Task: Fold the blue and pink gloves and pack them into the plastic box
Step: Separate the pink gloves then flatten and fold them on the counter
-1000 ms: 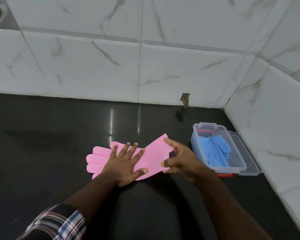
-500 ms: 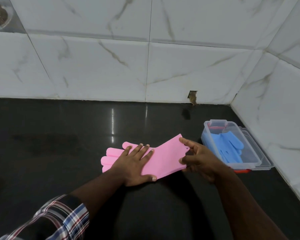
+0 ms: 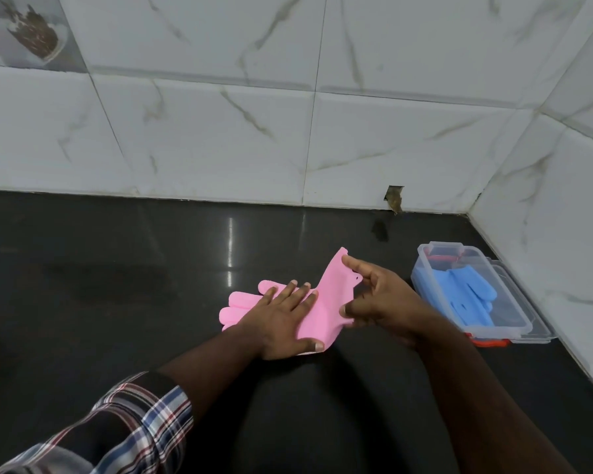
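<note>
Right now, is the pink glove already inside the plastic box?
No, the pink glove lies on the black counter under the left hand, while only the blue glove sits in the plastic box.

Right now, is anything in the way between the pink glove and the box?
Nothing visible: only bare dark counter lies between the pink glove and the open plastic box. The blue glove already lies inside.

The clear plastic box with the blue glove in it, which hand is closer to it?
Right. The right hand sits just left of the clear plastic box; the left hand is farther left.
</note>
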{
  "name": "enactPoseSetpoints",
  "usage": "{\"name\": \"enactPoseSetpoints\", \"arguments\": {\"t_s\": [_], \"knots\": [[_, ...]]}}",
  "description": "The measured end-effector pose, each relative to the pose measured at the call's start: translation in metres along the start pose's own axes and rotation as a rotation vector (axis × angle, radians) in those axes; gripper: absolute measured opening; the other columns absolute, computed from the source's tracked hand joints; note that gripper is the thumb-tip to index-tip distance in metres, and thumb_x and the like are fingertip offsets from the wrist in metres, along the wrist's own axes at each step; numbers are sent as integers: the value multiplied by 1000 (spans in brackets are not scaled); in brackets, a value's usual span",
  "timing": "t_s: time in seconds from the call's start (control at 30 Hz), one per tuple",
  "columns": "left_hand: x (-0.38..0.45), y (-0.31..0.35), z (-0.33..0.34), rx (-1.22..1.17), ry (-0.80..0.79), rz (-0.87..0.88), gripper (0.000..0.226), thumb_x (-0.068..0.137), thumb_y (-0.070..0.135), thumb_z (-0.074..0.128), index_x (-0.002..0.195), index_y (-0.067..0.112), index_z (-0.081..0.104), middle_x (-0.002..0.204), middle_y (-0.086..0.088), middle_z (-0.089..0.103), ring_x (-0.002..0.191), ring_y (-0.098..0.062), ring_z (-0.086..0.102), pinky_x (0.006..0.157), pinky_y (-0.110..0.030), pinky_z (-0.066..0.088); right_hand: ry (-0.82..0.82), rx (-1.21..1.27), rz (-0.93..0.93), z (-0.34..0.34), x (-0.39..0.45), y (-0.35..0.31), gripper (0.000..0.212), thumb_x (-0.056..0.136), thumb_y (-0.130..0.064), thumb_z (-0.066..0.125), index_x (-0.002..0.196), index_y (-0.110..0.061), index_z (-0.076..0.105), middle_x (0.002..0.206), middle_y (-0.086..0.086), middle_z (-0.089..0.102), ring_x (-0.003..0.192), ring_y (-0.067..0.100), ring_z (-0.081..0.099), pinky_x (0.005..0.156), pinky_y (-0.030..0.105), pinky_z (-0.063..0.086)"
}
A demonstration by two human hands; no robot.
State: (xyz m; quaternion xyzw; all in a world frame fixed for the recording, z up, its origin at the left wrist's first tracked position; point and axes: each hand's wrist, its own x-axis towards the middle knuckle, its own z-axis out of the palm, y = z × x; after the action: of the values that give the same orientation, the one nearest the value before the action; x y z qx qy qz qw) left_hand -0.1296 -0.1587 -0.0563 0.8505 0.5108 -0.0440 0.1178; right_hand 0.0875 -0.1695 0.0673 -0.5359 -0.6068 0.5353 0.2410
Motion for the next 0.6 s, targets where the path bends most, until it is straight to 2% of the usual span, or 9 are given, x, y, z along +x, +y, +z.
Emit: {"name": "enactPoseSetpoints", "arguments": {"t_s": [0.17, 0.27, 0.33, 0.4, 0.5, 0.57, 0.6], "knots": [[-21, -14, 2, 69, 53, -149, 97, 81, 87, 18, 158, 32, -5, 168, 5, -8, 153, -23, -18, 120, -57, -12, -7, -88, 3, 3, -2, -12, 93, 78, 4, 74, 152, -30, 30, 154, 3, 36, 70, 17, 73, 62, 27, 59], [-27, -14, 11, 67, 36, -188, 96, 78, 90, 14, 157, 39, -8, 167, 7, -10, 152, -24, -19, 117, -60, -14, -37, -81, -9, 13, 0, -20, 94, 77, 7, 73, 153, -26, 28, 151, 12, 40, 62, 15, 70, 63, 30, 60], [-27, -13, 14, 56, 55, -191, 97, 77, 91, 13, 156, 40, -8, 168, 7, -9, 153, -25, -18, 117, -60, -13, -53, -79, -25, 23, 1, -26, 95, 76, 9, 72, 154, -23, 28, 149, 12, 42, 56, 10, 67, 61, 27, 58], [-27, -14, 16, 70, 64, -200, 98, 76, 92, 13, 156, 40, -5, 168, 7, -7, 153, -25, -16, 117, -60, -12, -69, -71, -26, 36, 5, -33, 96, 75, 11, 71, 154, -21, 28, 141, 11, 48, 59, 10, 68, 59, 26, 57], [-30, -9, 12, 65, 108, -192, 97, 76, 91, 15, 157, 37, 5, 168, 4, 2, 154, -26, -13, 118, -61, -9, -98, -71, -18, 58, 13, -39, 97, 73, 11, 70, 154, -21, 27, 127, 7, 57, 71, 20, 72, 62, 31, 60], [-33, -6, 10, 33, 106, -198, 96, 77, 87, 18, 157, 34, 13, 167, 2, 13, 154, -26, -10, 118, -60, -7, -120, -106, -3, 76, 19, -43, 96, 74, 10, 69, 154, -21, 26, 114, 3, 63, 70, 23, 72, 64, 35, 62], [-34, -6, 10, 59, 103, -193, 97, 77, 86, 19, 158, 33, 15, 166, 2, 18, 154, -26, -8, 119, -59, -8, -130, -123, 0, 85, 22, -45, 96, 74, 10, 68, 154, -20, 25, 117, 6, 63, 69, 22, 72, 66, 37, 62]]}}
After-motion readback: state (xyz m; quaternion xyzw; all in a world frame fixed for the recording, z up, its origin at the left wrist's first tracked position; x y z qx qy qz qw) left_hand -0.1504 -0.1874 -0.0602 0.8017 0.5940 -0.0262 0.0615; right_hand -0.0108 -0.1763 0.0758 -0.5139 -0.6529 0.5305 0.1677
